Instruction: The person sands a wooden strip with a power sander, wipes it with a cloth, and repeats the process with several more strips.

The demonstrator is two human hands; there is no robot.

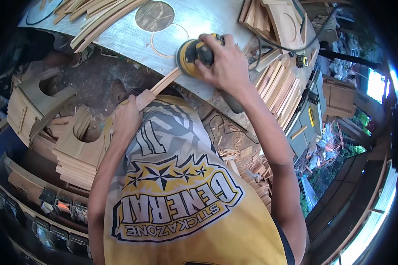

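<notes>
My right hand (227, 64) is wrapped over a yellow and black power sander (191, 55), held at the near edge of the metal-topped table (119, 44). A narrow wooden strip (166, 81) runs from the sander's underside back toward my body, its far end hidden by the pad. Closed around its wider near end is my left hand (127, 115), close to my chest. A thin ring-shaped outline (153, 44) marks the tabletop just beyond the sander, beside a round wooden disc-like patch (154, 16).
Long wooden strips (106, 17) lie at the table's far left. Cut boards (283, 22) and more strips (276, 88) stand to the right, with a black cable (292, 47) beside them. Stacked boards with curved cutouts (77, 148) sit at my left. Offcuts (252, 165) cover the floor.
</notes>
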